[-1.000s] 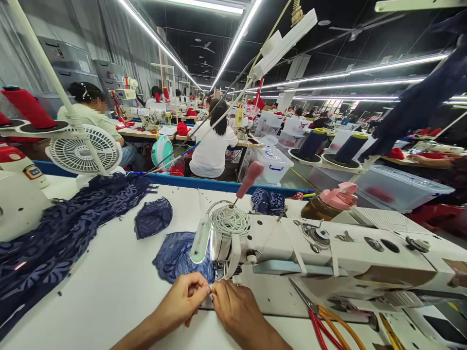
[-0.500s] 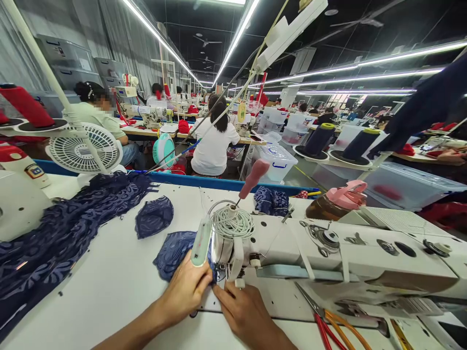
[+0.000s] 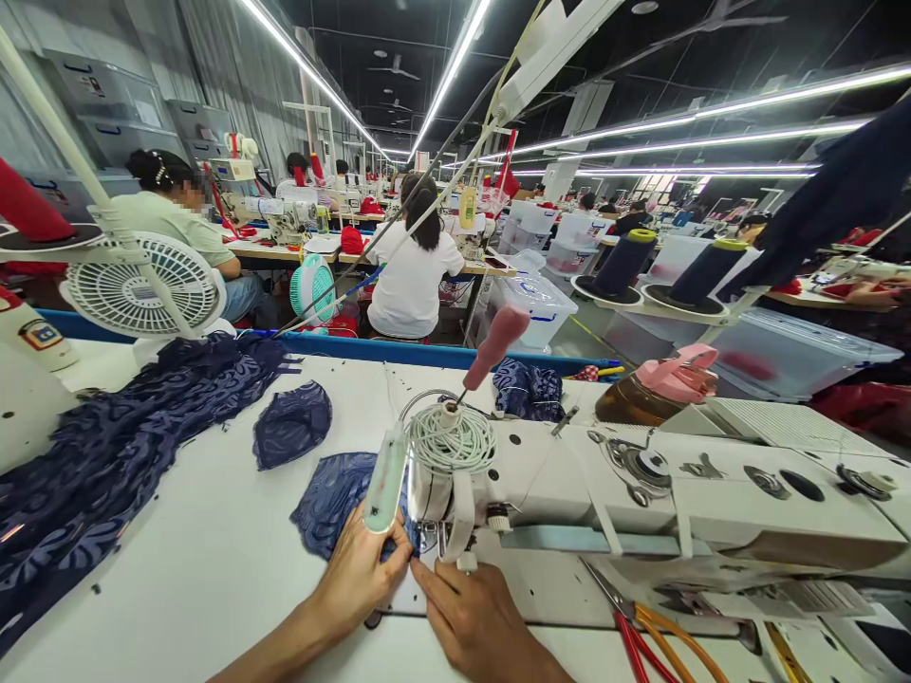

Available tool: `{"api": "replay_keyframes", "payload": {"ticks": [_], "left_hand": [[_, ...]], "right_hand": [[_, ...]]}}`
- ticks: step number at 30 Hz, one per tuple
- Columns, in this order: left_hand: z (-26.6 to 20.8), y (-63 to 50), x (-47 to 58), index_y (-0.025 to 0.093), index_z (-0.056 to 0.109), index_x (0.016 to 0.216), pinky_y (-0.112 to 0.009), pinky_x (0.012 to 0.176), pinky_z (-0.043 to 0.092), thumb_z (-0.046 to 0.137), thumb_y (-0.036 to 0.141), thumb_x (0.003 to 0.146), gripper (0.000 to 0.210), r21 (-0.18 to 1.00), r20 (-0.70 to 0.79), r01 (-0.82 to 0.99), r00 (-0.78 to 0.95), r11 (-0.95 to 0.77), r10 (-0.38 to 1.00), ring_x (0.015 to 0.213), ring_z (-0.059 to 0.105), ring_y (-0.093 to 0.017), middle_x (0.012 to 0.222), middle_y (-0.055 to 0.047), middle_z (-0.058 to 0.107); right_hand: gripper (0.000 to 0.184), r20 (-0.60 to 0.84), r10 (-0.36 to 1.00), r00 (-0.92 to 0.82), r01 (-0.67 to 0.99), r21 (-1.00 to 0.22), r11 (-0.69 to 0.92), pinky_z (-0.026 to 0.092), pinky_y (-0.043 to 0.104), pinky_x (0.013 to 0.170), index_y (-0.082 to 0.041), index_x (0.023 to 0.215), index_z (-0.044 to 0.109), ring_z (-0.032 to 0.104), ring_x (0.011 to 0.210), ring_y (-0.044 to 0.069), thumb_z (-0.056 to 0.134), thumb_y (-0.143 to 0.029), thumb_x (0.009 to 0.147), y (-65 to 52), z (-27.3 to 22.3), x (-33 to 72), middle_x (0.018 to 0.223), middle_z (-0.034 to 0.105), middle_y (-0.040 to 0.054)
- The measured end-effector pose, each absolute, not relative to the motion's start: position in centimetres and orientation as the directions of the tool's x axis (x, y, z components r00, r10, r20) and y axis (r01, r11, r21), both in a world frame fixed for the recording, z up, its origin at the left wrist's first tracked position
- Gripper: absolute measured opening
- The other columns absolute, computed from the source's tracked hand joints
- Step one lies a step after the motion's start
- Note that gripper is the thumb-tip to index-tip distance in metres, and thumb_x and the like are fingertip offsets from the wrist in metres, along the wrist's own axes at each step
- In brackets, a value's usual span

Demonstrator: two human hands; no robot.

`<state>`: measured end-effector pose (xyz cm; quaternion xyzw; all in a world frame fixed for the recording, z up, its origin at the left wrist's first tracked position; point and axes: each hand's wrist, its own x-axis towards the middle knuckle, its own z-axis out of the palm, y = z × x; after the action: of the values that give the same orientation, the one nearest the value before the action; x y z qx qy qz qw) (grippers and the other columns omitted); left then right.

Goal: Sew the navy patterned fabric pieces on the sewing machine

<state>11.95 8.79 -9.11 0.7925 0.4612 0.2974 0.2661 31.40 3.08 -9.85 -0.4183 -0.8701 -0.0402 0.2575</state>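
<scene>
A navy lace fabric piece (image 3: pixel 328 503) lies at the needle end of a white sewing machine (image 3: pixel 569 474), its right part under the presser foot (image 3: pixel 428 539). My left hand (image 3: pixel 364 569) pinches the lace close to the foot; a pale green lamp (image 3: pixel 385 484) on the machine head covers some of it. Right in front of the foot is my right hand (image 3: pixel 475 607), fingers bent and together, its index fingertip and thumb at the fabric's near edge. Another cup-shaped lace piece (image 3: pixel 293 424) rests further back on the white table (image 3: pixel 206 531).
A long heap of navy lace (image 3: pixel 135 446) runs down the left side. Scissors with red and orange handles (image 3: pixel 644 626) lie at lower right. Behind the machine are a lace bundle (image 3: pixel 528 389) and a pink-lidded bottle (image 3: pixel 659 384). A white fan (image 3: pixel 146 285) stands back left; co-workers sit beyond.
The view has shifted slightly, moving the scene a little leftward. Both hands stay at the presser foot with the lace, in nearly the same pose.
</scene>
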Motion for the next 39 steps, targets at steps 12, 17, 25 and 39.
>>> {"api": "replay_keyframes", "payload": {"ticks": [12, 17, 25, 39], "left_hand": [[-9.1, 8.4, 12.2, 0.020, 0.049, 0.074, -0.027, 0.068, 0.051, 0.049, 0.013, 0.089, 0.017, 0.672, 0.195, 0.616, 0.389, -0.412, 0.900, 0.082, 0.061, -0.019, 0.088, -0.003, 0.060], [-9.3, 8.4, 12.1, 0.020, 0.050, 0.076, -0.030, 0.069, 0.052, 0.048, 0.015, 0.092, 0.017, 0.635, 0.235, 0.619, 0.415, -0.462, 0.879, 0.084, 0.061, -0.021, 0.088, -0.005, 0.060], [-8.7, 8.0, 11.0, 0.017, 0.061, 0.097, -0.038, 0.082, 0.049, 0.034, -0.004, 0.090, 0.035, 0.228, 0.520, 0.520, 0.650, -0.823, 0.554, 0.094, 0.060, -0.023, 0.102, -0.008, 0.065], [-9.6, 7.9, 10.7, 0.018, 0.065, 0.097, -0.054, 0.121, 0.008, 0.040, 0.003, 0.094, 0.030, 0.104, 0.696, 0.524, 0.570, -0.846, 0.438, 0.097, 0.063, -0.020, 0.089, 0.001, 0.071]], "right_hand": [[0.037, 0.585, 0.695, -0.418, 0.777, -0.166, 0.607, 0.049, 0.030, 0.062, -0.018, 0.118, 0.064, 0.066, 0.069, 0.021, 0.045, -0.008, 0.089, 3.8, -9.9, 31.9, 0.078, 0.070, 0.0050], [0.039, 0.578, 0.695, -0.427, 0.800, -0.118, 0.589, 0.052, 0.033, 0.064, -0.021, 0.117, 0.065, 0.066, 0.073, 0.024, 0.045, -0.009, 0.086, 4.0, -9.7, 31.5, 0.091, 0.074, 0.0073], [0.039, 0.498, 0.744, -0.444, 0.834, -0.073, 0.547, 0.052, 0.033, 0.064, -0.023, 0.114, 0.068, 0.067, 0.077, 0.026, 0.053, -0.009, 0.081, 4.0, -10.0, 31.9, 0.083, 0.073, 0.0056], [0.043, 0.548, 0.734, -0.401, 0.822, -0.137, 0.552, 0.052, 0.035, 0.066, -0.024, 0.117, 0.070, 0.067, 0.082, 0.027, 0.046, -0.010, 0.084, 4.0, -10.1, 31.8, 0.089, 0.073, 0.0074]]}}
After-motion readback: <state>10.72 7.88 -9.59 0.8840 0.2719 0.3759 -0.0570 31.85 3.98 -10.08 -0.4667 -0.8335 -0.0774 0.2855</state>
